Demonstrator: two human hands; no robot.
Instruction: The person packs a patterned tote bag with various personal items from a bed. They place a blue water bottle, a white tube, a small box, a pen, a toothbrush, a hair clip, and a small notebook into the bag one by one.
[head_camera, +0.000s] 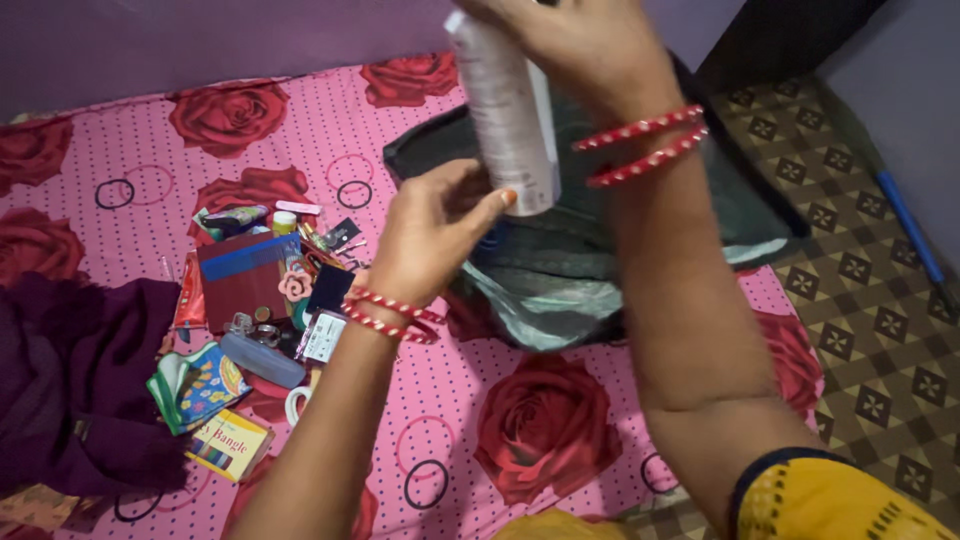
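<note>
My right hand (575, 45) grips the top of a white cylindrical spray can (510, 115), held upright above the bed. Just below, my left hand (435, 230) has its fingers curled and its thumb tip touches the can's bottom edge. Both wrists wear red bangles. Under the hands lies a dark green bag (590, 250) with its mouth open and a pale lining showing.
A pink bedsheet (400, 420) with red roses covers the bed. Left of my hands lies a pile of small items: a maroon wallet (240, 280), a grey pouch (260, 360), a yellow box (230, 445). Purple cloth (70, 380) lies far left; patterned floor to the right.
</note>
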